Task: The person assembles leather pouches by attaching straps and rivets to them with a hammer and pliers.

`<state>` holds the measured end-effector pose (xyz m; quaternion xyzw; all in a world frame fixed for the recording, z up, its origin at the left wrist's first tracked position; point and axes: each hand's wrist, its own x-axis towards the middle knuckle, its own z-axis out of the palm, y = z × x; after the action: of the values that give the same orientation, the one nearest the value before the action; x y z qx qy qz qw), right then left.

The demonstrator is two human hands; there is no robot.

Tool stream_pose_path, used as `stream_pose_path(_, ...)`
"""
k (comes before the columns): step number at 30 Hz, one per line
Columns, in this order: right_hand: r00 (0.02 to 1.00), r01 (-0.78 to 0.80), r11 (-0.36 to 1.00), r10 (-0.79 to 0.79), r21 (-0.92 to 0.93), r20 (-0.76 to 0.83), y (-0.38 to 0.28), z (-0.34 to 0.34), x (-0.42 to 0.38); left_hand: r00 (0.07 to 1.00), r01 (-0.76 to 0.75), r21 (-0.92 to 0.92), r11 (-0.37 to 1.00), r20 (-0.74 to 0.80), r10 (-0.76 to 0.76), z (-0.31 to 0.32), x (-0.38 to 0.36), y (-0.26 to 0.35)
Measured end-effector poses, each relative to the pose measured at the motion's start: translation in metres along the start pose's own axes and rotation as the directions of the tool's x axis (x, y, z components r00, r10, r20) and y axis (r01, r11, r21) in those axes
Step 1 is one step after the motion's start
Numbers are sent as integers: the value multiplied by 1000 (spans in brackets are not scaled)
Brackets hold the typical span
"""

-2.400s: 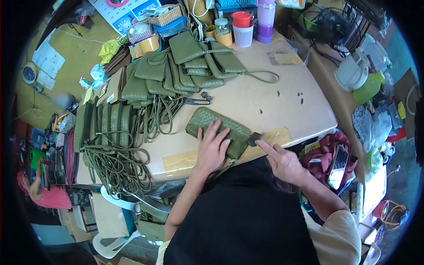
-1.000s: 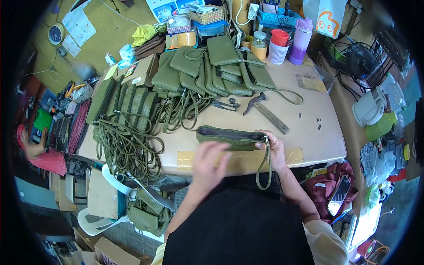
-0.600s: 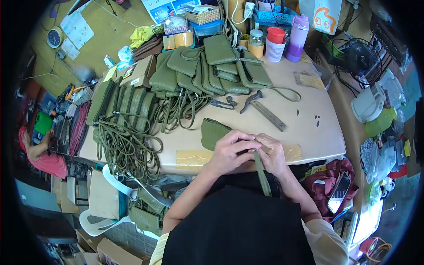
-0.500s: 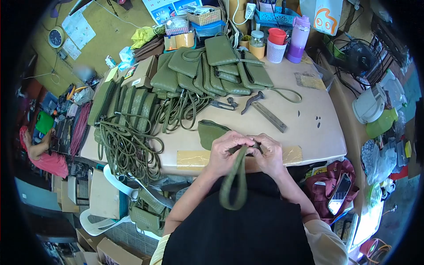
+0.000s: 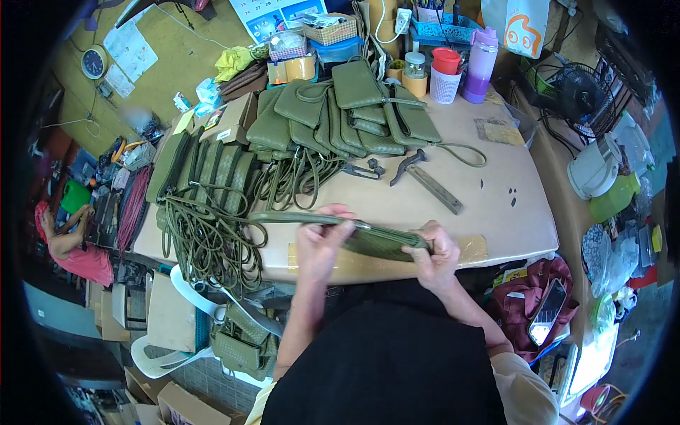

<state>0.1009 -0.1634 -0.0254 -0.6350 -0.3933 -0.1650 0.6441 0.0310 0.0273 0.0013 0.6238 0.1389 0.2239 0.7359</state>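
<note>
Between my hands, just above the table's front edge, a dark green zip pouch (image 5: 379, 244) is stretched sideways with its zipped edge up. My right hand (image 5: 435, 256) pinches its right end. My left hand (image 5: 322, 241), slightly blurred, is closed on the green wrist strap (image 5: 276, 217) near the pouch's left end. The strap's loop sticks out to the left of that hand. Beyond the pouch lie a hammer (image 5: 407, 164), a flat wooden bar (image 5: 434, 189) and a dark metal tool (image 5: 361, 170).
Green pouches (image 5: 304, 106) are piled at the back. More pouches (image 5: 205, 166) stand at the left with tangled straps (image 5: 202, 234) hanging over the edge. A purple bottle (image 5: 482, 64) and red cup (image 5: 445, 61) stand behind. Another person (image 5: 74, 244) sits at far left.
The pouch has come up off the table and is now held between both hands. My left hand moved left and my hands spread apart. The strap loop swung from hanging down to pointing left.
</note>
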Motion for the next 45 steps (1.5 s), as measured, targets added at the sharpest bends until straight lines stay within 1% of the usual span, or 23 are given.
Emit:
stream_pose_path(2,971,-210,941,233,264,-56,-3,-11,-3,995,-38,49,998,-95,43,-32,12,-8)
stream_pose_path(3,972,-207,941,230,267,-56,-1,-17,-3,978,-72,99,993,-187,89,-43,17,-12)
stream_pose_path(7,969,-224,943,244,248,-51,5,-25,-8,979,-49,21,999,-197,52,-55,28,-30)
stream_pose_path(9,892,-281,893,378,351,-249,5,-19,-6,960,-94,-179,979,-277,41,-41,35,-39)
stream_pose_path(10,877,-262,915,358,306,-321,1,-19,-1,953,7,-325,946,-285,-105,-37,36,-39)
stream_pose_path(11,880,-257,918,352,302,-320,-7,-16,2,985,-14,-196,980,-173,-20,-31,23,-42)
stream_pose_path(12,940,-152,975,193,161,-281,-16,-10,5,997,-60,-66,996,-42,57,-22,8,-43)
stream_pose_path(13,975,-41,999,46,25,-218,-26,-3,7,963,-130,-48,990,231,137,3,-16,-10)
stream_pose_path(15,967,78,992,-50,-103,251,-43,12,15,859,-132,-91,987,486,159,27,-50,26)
stream_pose_path(17,858,-47,999,44,-7,511,-50,13,25,967,-9,132,991,253,-24,13,-40,23)
stream_pose_path(18,883,48,998,-21,-46,469,-40,12,23,957,-50,-6,999,285,50,1,-30,16)
stream_pose_path(19,902,261,899,-98,-351,420,-47,6,33,956,-65,94,994,290,35,-10,-27,18)
stream_pose_path(21,936,296,677,-64,-674,346,-65,-1,61,944,-130,46,990,312,109,-10,-31,30)
stream_pose_path(22,932,301,686,-64,-663,356,-56,-8,61,949,-126,51,991,297,105,-10,-31,30)
stream_pose_path(24,800,-24,940,222,-340,557,-37,-23,61,949,-38,-91,995,308,65,-10,-29,29)
stream_pose_path(27,883,78,889,149,-452,445,-43,-25,64,973,-1,81,997,230,-17,-17,-23,21)
stream_pose_path(32,841,24,886,233,-463,489,-43,-36,68,974,72,-43,996,217,-61,-10,-26,18)
stream_pose_path(35,840,72,888,192,-455,507,-45,-34,69,974,58,-46,997,220,-46,-9,-28,20)
stream_pose_path(37,883,253,819,22,-515,468,-49,-29,69,967,-235,384,893,187,174,-6,-31,25)
stream_pose_path(38,883,254,820,20,-513,470,-49,-27,68,967,-235,384,893,185,175,-3,-32,31)
stream_pose_path(40,848,471,679,-173,-563,500,-49,-22,63,930,-358,660,661,186,318,1,-36,45)
stream_pose_path(43,808,570,613,-300,-547,507,-47,-18,58,967,-246,515,821,187,173,-5,-34,36)
stream_pose_path(45,811,563,619,-285,-548,511,-50,-19,61,976,-187,421,888,184,119,-8,-34,28)
